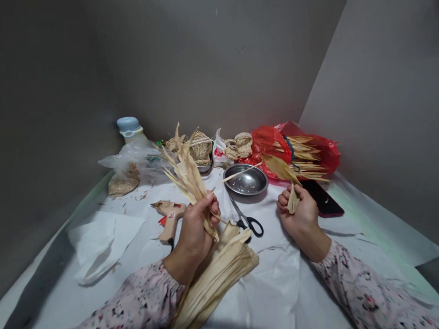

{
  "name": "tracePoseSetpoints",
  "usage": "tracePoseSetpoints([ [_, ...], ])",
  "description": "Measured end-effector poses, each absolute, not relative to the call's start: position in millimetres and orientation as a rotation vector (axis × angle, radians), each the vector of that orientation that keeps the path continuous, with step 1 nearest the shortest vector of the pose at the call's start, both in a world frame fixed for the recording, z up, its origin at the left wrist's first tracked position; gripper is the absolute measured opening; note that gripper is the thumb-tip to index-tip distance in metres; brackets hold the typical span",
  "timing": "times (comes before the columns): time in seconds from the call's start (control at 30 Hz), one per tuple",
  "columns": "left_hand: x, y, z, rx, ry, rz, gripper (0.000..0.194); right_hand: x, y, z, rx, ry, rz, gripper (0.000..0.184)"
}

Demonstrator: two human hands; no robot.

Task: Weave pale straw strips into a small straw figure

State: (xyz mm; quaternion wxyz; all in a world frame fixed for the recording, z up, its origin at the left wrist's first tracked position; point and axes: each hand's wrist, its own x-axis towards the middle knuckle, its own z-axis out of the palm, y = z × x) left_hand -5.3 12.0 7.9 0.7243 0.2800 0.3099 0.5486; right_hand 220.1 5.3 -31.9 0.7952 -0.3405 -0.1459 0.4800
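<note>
My left hand (197, 224) is closed round a bunch of dry corn husks (190, 173), whose pointed ends fan upward. Under that wrist, a larger bundle of pale husks (217, 281) lies across the table toward the front edge. My right hand (300, 211) is closed on a single husk strip (279, 168); its broad tip sticks up and a folded end shows at the fingers. Between the hands lie scissors (248, 219) with black handles, partly beside the bundle. Above them stands a metal bowl (245, 180) with small bits inside.
A glue gun (170, 216) lies left of my left hand, near a crumpled white sheet (102, 244). Small woven baskets (201, 148) stand at the back. A red plastic bag (331, 155) holds more husks. A phone (323, 199) lies by my right hand. A blue-lidded bottle (129, 128) stands back left.
</note>
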Motion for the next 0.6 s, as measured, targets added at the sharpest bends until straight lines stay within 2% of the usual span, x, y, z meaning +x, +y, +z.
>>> tracePoseSetpoints([
  [0.27,-6.9,15.1,4.7,0.624,0.663,1.251,0.019,229.6,8.4,-33.3,-0.715,-0.282,0.937,0.015],
  [0.6,-1.9,5.9,2.2,0.836,0.693,1.087,0.032,190.0,-4.3,-30.0,-0.912,-0.522,1.133,0.015],
])
